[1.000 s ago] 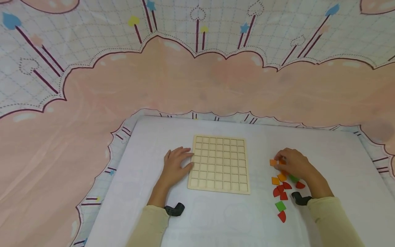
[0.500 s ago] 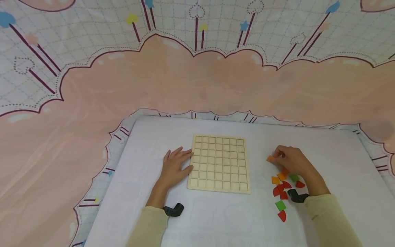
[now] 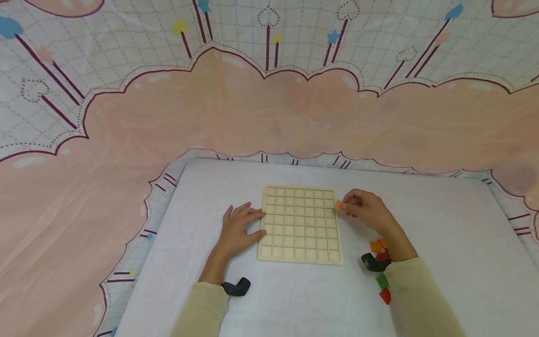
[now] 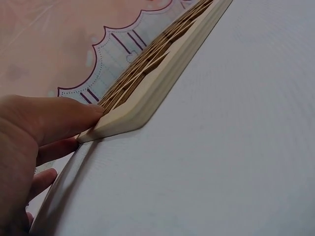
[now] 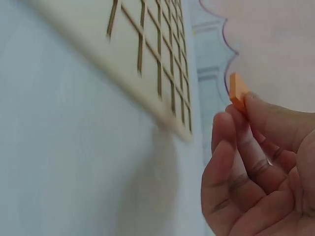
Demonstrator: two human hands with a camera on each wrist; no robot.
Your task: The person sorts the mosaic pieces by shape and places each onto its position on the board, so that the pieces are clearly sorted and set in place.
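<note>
A pale wooden grid board (image 3: 300, 224) with rows of shallow square cells lies on the white table. My left hand (image 3: 239, 229) rests at its left edge, fingers spread; in the left wrist view the thumb (image 4: 74, 115) touches the board's rim (image 4: 133, 115). Between thumb and fingertips my right hand (image 3: 367, 208) pinches a small orange tile (image 3: 338, 205), held at the board's right edge. The right wrist view shows that tile (image 5: 237, 92) raised, with the other fingers of the hand (image 5: 266, 167) curled loosely below it.
Right of the board lie loose orange tiles (image 3: 375, 247), a green tile (image 3: 382, 281) and red pieces, one a rounded wedge (image 3: 385, 296). My right wrist and its black camera (image 3: 375, 263) partly cover this pile. A patterned cloth (image 3: 278, 117) hangs beyond the table.
My right hand has picked an orange tile from the pile and carried it left to the board's right edge. The left hand has stayed at the board's left edge.
</note>
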